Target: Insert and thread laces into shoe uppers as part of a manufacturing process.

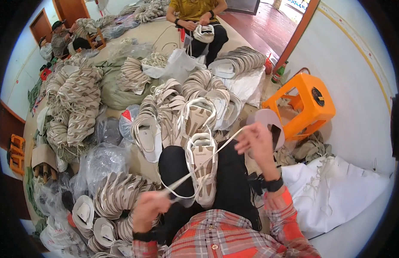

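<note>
A beige and white shoe upper (202,165) lies lengthwise between my thighs, its toe toward me. A pale shoelace (225,145) stretches slantwise above it from one hand to the other, and a slack length of lace loops down by the shoe's left side. My left hand (150,208), low at left, is closed round one part of the lace. Farther off and to the right, my right hand (256,144) pinches the lace between its fingers, slightly blurred. Just past this upper sits another beige shoe upper (197,114), touching it.
Nested stacks of uppers (122,195) lie at my left, with clear plastic bags (105,161) beside them. An orange stool (300,105) stands at right, near a white sack (332,193) and a green bottle (279,72). A person opposite holds a shoe (204,33); others sit far left.
</note>
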The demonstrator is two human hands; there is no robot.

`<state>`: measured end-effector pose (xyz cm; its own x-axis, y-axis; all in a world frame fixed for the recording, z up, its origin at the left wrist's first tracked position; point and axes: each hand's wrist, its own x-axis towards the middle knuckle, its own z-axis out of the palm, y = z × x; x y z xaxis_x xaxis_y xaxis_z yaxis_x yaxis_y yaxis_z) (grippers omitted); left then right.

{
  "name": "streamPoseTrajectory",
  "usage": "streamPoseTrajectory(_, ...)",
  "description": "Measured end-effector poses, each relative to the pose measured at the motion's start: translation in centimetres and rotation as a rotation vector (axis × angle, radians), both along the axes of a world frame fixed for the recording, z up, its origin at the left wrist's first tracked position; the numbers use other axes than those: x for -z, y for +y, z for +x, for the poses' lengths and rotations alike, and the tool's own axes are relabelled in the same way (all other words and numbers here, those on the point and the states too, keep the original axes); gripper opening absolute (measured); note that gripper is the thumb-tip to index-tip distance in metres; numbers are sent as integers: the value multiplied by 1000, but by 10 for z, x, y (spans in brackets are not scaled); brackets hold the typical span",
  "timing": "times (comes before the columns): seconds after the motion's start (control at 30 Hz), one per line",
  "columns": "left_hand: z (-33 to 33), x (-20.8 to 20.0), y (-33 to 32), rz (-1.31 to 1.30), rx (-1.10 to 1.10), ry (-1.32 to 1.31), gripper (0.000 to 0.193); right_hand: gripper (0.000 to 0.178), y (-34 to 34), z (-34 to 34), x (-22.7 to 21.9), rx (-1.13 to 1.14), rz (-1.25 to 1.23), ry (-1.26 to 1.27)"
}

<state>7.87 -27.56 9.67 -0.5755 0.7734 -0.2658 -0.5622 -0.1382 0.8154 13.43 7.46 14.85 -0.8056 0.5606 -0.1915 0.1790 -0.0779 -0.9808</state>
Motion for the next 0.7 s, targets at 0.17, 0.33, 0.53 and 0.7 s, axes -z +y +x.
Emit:
streamPoseTrajectory(0.17,-5,-19,10,591,-687,-201,35,10,-1,-5,20,-170,-776,413)
streamPoseTrajectory(0.33,-8,10,17,609,-768,-285,49,5,49,24,57,33,-861,637)
streamPoseTrajectory(0.53,8,40,49,474,-342,-963,40,6,165,125,-6,427,-423,882)
streamPoseTrajectory(0.7,38,53,58,19,-90,-848,28,25,115,107,-100,262,-84,995)
